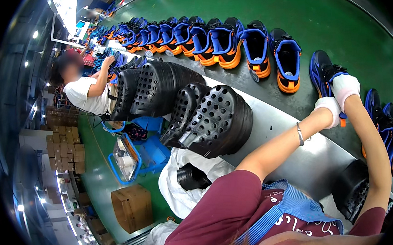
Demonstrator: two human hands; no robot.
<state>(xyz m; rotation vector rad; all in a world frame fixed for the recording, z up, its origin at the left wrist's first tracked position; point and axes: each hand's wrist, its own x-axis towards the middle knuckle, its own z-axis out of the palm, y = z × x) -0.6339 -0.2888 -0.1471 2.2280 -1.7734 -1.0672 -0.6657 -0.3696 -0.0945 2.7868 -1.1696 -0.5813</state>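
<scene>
A black and blue sneaker with orange trim stands on the green belt, its toe pointing away from me. Both of my hands wear white gloves. My left hand is closed at the sneaker's heel end. Over the collar and opening, my right hand is closed on the same shoe. The gloves cover most of the heel, and my fingertips are hidden. Just left of it stands another sneaker, heel toward me, its blue lining showing.
A long row of matching sneakers runs to the far left; more shoes lie right. Stacked black perforated plastic shoe inserts stand on the metal ledge. A co-worker sits far left. A cardboard box and blue baskets are on the floor.
</scene>
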